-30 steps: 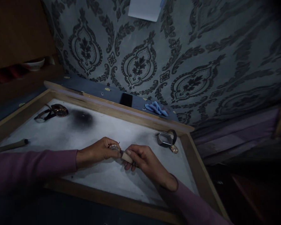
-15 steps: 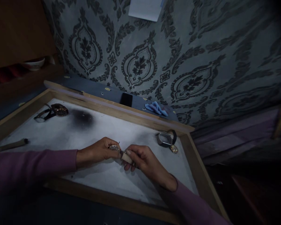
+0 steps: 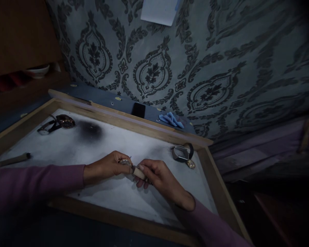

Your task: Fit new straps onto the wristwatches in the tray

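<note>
A wristwatch with a round, glassy case [image 3: 125,162] is held over the white floor of a shallow wooden tray [image 3: 228,192]. My left hand [image 3: 105,167] is closed around the case, thumb in front and fingers behind. Between the thumb and fingers of my right hand [image 3: 162,176] is the watch's pale strap [image 3: 139,173], close to where it meets the case. The strap's far end is mostly hidden by the right fingers. A thin dark bit sticks up beside the left fingertips; I cannot make out what it is.
At the tray's right lie a dark-strapped watch [image 3: 180,153] and a round gold piece [image 3: 191,164]. Far left are another watch [image 3: 47,128], a brown patterned item [image 3: 65,121] and a dark-tipped stick [image 3: 14,160]. Beyond the rim rest a black phone [image 3: 138,110] and blue cloth [image 3: 171,119].
</note>
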A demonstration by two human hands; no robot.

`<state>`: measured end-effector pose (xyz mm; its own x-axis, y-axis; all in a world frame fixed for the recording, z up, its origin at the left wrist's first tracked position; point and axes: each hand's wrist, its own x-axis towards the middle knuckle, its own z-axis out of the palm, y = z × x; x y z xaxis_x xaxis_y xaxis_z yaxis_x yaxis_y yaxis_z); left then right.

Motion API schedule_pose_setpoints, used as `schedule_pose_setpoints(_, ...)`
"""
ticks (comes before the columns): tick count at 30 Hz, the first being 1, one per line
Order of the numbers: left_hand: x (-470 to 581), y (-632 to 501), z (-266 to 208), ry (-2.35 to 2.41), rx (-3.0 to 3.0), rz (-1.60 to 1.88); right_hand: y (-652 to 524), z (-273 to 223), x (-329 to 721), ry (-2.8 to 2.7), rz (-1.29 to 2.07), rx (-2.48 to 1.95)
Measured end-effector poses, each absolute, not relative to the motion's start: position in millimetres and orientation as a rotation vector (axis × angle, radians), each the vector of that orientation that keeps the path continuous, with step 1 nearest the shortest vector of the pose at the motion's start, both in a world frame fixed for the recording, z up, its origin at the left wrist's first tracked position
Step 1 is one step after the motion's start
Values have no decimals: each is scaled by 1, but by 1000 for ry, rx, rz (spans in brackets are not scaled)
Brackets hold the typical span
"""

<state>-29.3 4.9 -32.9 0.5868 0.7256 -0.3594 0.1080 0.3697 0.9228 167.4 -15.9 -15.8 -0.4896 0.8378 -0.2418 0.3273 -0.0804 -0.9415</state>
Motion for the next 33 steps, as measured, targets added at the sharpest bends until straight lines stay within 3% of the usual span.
schedule_pose_setpoints(13,-29,5,-31,882,1148,440,-17,-17,168,-1799,1610,-1266)
schedule_pose_setpoints(33,-29,3,-28,863,1136,444,-22,-24,160,-1974,1301,-1274)
